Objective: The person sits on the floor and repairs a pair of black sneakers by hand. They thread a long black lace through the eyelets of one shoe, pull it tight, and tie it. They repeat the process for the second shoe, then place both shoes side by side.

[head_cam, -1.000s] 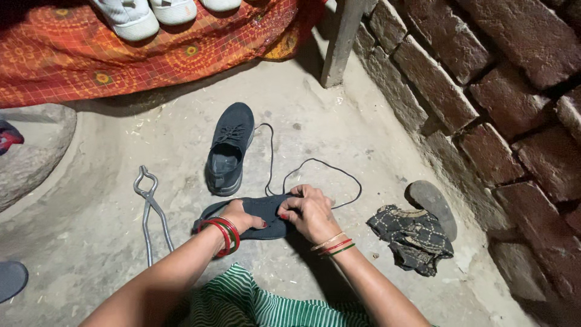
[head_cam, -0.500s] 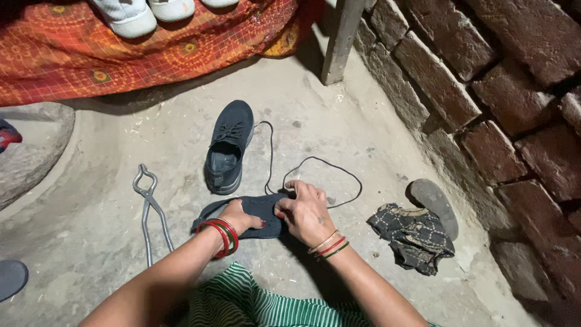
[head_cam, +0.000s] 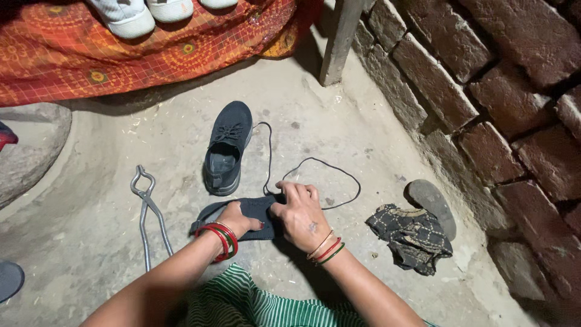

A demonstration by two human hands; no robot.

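A dark shoe (head_cam: pixel 257 212) lies on its side on the concrete floor in front of me. My left hand (head_cam: pixel 237 219), with red bangles at the wrist, holds it down at the middle. My right hand (head_cam: pixel 301 213) grips the shoe's front end, fingers pinched where the black lace (head_cam: pixel 339 172) comes out. The lace loops away over the floor to the right and back up toward a second dark shoe (head_cam: pixel 227 148), which stands upright just beyond my hands.
Metal tongs (head_cam: pixel 147 209) lie left of the shoes. A dark patterned cloth (head_cam: pixel 413 235) and a grey sandal (head_cam: pixel 431 201) sit to the right, by the brick wall (head_cam: pixel 484 91). An orange cloth (head_cam: pixel 121 54) with white shoes on it (head_cam: pixel 130 15) lies at the back. A post (head_cam: pixel 339 42) stands nearby.
My hands have stayed on the lying shoe. The right hand's fingers have shifted slightly at the lace end; nothing else moved.
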